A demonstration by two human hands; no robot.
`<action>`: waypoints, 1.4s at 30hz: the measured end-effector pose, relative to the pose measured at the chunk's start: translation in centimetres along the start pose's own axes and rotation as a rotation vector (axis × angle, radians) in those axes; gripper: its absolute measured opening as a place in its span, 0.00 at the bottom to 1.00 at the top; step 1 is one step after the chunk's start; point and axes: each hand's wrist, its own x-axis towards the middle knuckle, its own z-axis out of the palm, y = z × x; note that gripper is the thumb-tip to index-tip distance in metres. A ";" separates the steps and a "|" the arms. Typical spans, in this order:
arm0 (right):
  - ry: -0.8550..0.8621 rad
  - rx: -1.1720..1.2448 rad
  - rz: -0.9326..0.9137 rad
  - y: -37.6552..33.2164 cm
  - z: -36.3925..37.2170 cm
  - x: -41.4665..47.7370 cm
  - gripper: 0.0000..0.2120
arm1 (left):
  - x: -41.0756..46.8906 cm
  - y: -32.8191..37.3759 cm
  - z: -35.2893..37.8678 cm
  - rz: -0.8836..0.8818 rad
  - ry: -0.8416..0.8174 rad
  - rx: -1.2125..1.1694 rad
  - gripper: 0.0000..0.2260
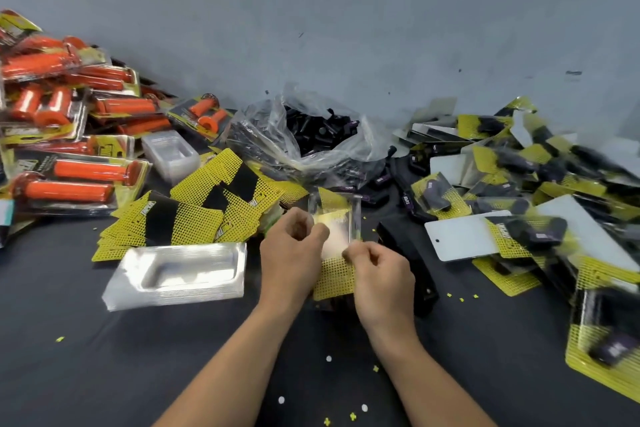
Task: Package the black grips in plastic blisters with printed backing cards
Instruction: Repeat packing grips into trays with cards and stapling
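While pinched from both sides, held up just in front of the clear bag (263,135): one plastic blister (341,208) with a yellow printed backing card (334,277) against it. Left hand (294,250) curled, thumb and fingers nipping the blister's left edge. Right hand (381,270) curled too, nipping the blister's lower right edge, over the card. Too blurred to make out any grip inside that blister.

Inside the bag, open at the top, a heap of loose black grips (318,130). A few more loose grips (379,180) just outside the bag's front right corner.

Front left of the bag, reaching its foot, a fanned spread of yellow cards (194,215). Nearer than those, a nested stack of empty blisters (180,270), hollow side up. Just left of the bag, a second, smaller stack of clear trays (169,152). Farther left of the bag, a pile of packed orange grips (69,114).

Right of the bag, a sprawling pile of finished black-grip packs (519,184), some face up, some showing white card backs. Under bag and piles alike, a dark surface (104,357) dotted with small yellow and white bits.
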 end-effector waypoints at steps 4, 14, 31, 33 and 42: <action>0.022 -0.101 0.011 0.0 0.1 -0.1 0.17 | 0.0 0.5 0.1 -0.210 -0.211 -0.340 0.11; -0.007 -0.648 -0.125 -1.1 -1.0 -0.4 0.21 | 0.8 -0.2 0.0 -0.301 0.005 -0.419 0.11; -0.619 -1.180 -0.156 -4.2 1.0 16.2 0.21 | 0.5 -0.8 0.2 -0.227 -0.020 -0.153 0.20; -0.667 -1.205 -0.171 -3.5 1.7 17.4 0.22 | 0.5 -0.8 0.3 -0.207 -0.044 -0.104 0.23; -0.383 -1.041 -0.319 -6.4 0.8 14.9 0.18 | 0.8 -1.0 0.3 -0.239 -0.096 -0.179 0.35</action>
